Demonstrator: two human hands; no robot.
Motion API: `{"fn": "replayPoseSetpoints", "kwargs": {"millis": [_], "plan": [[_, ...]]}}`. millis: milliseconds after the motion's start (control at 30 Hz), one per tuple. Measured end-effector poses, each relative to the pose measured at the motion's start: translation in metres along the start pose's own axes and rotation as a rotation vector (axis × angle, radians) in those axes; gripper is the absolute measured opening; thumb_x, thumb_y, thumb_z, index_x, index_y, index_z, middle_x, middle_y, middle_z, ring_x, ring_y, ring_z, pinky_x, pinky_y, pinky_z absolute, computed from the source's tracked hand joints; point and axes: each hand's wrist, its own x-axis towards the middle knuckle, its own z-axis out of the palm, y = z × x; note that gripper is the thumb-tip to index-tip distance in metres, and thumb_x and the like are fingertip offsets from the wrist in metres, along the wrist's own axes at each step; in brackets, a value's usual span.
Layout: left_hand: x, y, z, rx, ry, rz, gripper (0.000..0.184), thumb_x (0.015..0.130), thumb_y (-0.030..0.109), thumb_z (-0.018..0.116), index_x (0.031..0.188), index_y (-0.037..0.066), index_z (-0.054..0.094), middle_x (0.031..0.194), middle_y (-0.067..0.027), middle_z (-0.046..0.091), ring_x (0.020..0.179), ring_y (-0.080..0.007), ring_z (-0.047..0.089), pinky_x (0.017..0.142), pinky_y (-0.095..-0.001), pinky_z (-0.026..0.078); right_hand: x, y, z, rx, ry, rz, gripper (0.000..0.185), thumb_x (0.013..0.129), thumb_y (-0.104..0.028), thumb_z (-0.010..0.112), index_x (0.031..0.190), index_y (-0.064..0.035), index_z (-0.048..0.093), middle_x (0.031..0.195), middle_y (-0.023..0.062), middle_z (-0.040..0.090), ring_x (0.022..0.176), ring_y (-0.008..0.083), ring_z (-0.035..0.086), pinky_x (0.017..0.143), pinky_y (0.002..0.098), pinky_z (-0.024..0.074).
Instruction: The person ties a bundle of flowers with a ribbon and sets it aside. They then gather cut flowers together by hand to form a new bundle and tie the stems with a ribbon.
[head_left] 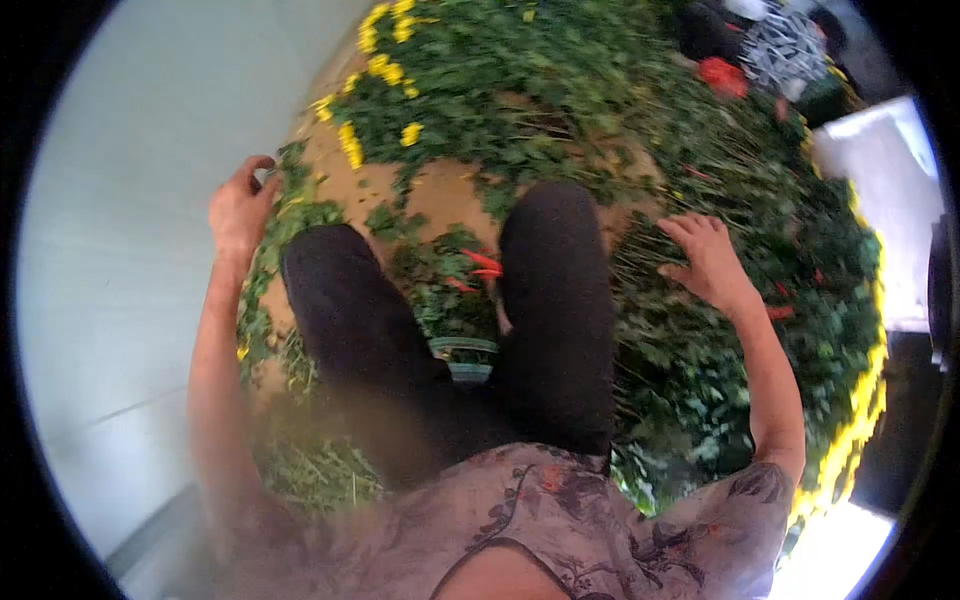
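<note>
Stems (638, 250) — thin, leafy — lie between bare hands (712, 262).

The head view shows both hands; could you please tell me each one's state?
Left hand: fingers curled; whether they grip the small pale thing cannot be told.
Right hand: open, holding nothing visible.

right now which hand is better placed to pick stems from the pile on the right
Probably the right hand: it is spread open near those stems, with nothing visible in it. The left hand is beyond both knees, curled, perhaps holding something small.
</note>
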Motion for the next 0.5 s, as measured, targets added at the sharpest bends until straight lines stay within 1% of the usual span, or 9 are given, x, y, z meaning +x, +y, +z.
{"fn": "replayPoseSetpoints", "kwargs": {"millis": [67, 100, 133, 200, 267, 333, 400, 433, 500], "plan": [[0.013, -0.053, 0.019, 0.468, -0.146, 0.197, 0.032, 0.076, 0.028, 0.07, 0.104, 0.011, 0.066, 0.094, -0.0128, 0.065, 0.092, -0.0282, 0.059, 0.081, -0.0357, 0.047, 0.046, -0.005, 0.029, 0.196, -0.117, -0.054, 0.057, 0.08, -0.023, 0.069, 0.13, -0.0102, 0.047, 0.13, 0.0118, 0.049, 0.125, 0.0305, 0.041, 0.107, 0.0498, 0.0251], [0.013, -0.083, 0.032, 0.533, -0.184, 0.24, 0.035, 0.075, 0.029, 0.071, 0.104, 0.012, 0.066, 0.096, -0.0126, 0.065, 0.096, -0.0295, 0.057, 0.083, -0.0376, 0.047, 0.074, -0.01, 0.041, 0.26, -0.178, -0.044, 0.053, 0.081, -0.024, 0.067, 0.127, -0.0076, 0.05, 0.125, 0.0137, 0.053, 0.12, 0.0317, 0.046, 0.104, 0.0466, 0.0323], [0.014, -0.112, 0.048, 0.591, -0.221, 0.291, 0.037, 0.073, 0.029, 0.072, 0.104, 0.012, 0.066, 0.098, -0.0123, 0.064, 0.1, -0.0308, 0.055, 0.086, -0.0395, 0.046, 0.101, -0.003, 0.063, 0.269, -0.181, -0.064, 0.053, 0.081, -0.024, 0.067, 0.127, -0.0076, 0.05, 0.125, 0.0137, 0.053, 0.12, 0.0317, 0.046, 0.104, 0.0466, 0.0323], [0.03, -0.173, 0.094, 0.444, -0.306, 0.379, 0.038, 0.073, 0.029, 0.073, 0.104, 0.009, 0.066, 0.1, -0.0129, 0.065, 0.098, -0.0286, 0.059, 0.086, -0.0386, 0.047, 0.168, 0.011, 0.126, 0.558, -0.271, -0.208, 0.051, 0.081, -0.024, 0.067, 0.125, -0.0052, 0.051, 0.118, 0.0162, 0.057, 0.113, 0.0341, 0.051, 0.095, 0.0434, 0.0412], [0.044, -0.157, 0.128, 0.145, -0.669, -0.066, 0.038, 0.074, 0.026, 0.073, 0.105, 0.007, 0.065, 0.102, -0.0121, 0.066, 0.095, -0.0254, 0.062, 0.085, -0.0377, 0.048, 0.227, 0.001, 0.164, 0.531, -0.285, -0.207, 0.051, 0.08, -0.024, 0.067, 0.125, -0.0046, 0.05, 0.116, 0.0176, 0.057, 0.11, 0.0349, 0.053, 0.092, 0.0421, 0.0434], [0.061, -0.144, 0.169, -0.077, -0.808, -0.181, 0.035, 0.077, 0.022, 0.07, 0.107, 0.006, 0.064, 0.102, -0.0117, 0.067, 0.092, -0.0202, 0.065, 0.081, -0.0347, 0.05, 0.278, -0.02, 0.164, 0.42, -0.248, -0.226, 0.057, 0.08, -0.023, 0.068, 0.128, -0.0035, 0.046, 0.116, 0.0209, 0.057, 0.109, 0.0361, 0.053, 0.09, 0.042, 0.0448], [0.078, -0.135, 0.216, -0.168, -0.911, -0.038, 0.034, 0.081, 0.024, 0.067, 0.108, 0.003, 0.064, 0.1, -0.0105, 0.067, 0.089, -0.0184, 0.064, 0.079, -0.0317, 0.05, 0.33, -0.037, 0.186, 0.368, -0.121, -0.247, 0.062, 0.079, -0.023, 0.069, 0.131, -0.0035, 0.042, 0.114, 0.0223, 0.057, 0.107, 0.0378, 0.054, 0.09, 0.0429, 0.0449], [0.085, -0.126, 0.241, -0.401, -1.009, -0.198, 0.038, 0.083, 0.025, 0.066, 0.113, 0.003, 0.061, 0.102, -0.0093, 0.066, 0.09, -0.0171, 0.063, 0.077, -0.0302, 0.05, 0.359, -0.043, 0.202, 0.374, -0.14, -0.257, 0.062, 0.079, -0.023, 0.069, 0.131, -0.0035, 0.042, 0.114, 0.0223, 0.057, 0.107, 0.0378, 0.054, 0.09, 0.0429, 0.0449], [0.096, -0.11, 0.288, -0.665, -1.127, -0.396, 0.048, 0.085, 0.03, 0.065, 0.121, 0.0, 0.054, 0.107, -0.0085, 0.063, 0.092, -0.0177, 0.061, 0.077, -0.0296, 0.049, 0.407, -0.059, 0.239, 0.171, 0.165, -0.159, 0.062, 0.078, -0.019, 0.068, 0.131, -0.0027, 0.041, 0.107, 0.0204, 0.058, 0.1, 0.0376, 0.055, 0.083, 0.045, 0.0471]]}}
